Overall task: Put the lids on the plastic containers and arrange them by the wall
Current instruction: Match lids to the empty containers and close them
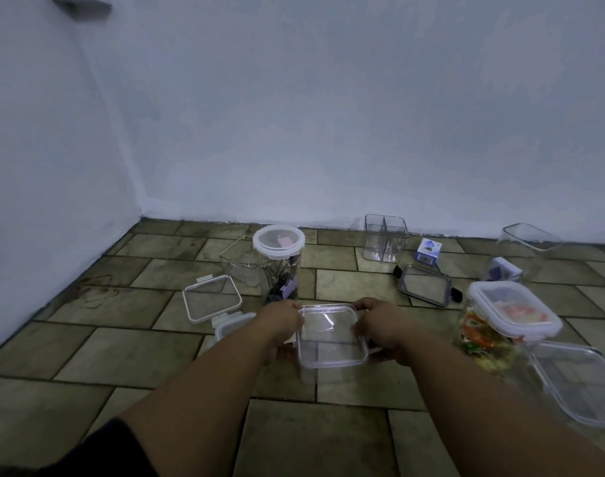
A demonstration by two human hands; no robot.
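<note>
A clear square plastic container (330, 335) with a clear lid on top sits on the tiled floor in front of me. My left hand (282, 323) grips its left edge and my right hand (380, 327) grips its right edge, fingers curled over the lid's rim. A round lidded container (278, 259) with dark clips inside stands just behind. A loose white-rimmed lid (211, 296) lies to the left. A dark-rimmed lid (425, 284) lies to the right. A lidded container with colourful contents (500, 321) stands at the right.
An open divided container (385, 237) and another open container (526, 247) stand near the wall (328, 132). An open clear container (239, 258) sits behind the round one. A small blue-white box (428, 251) lies nearby. A large clear lid (583, 380) lies at the right edge.
</note>
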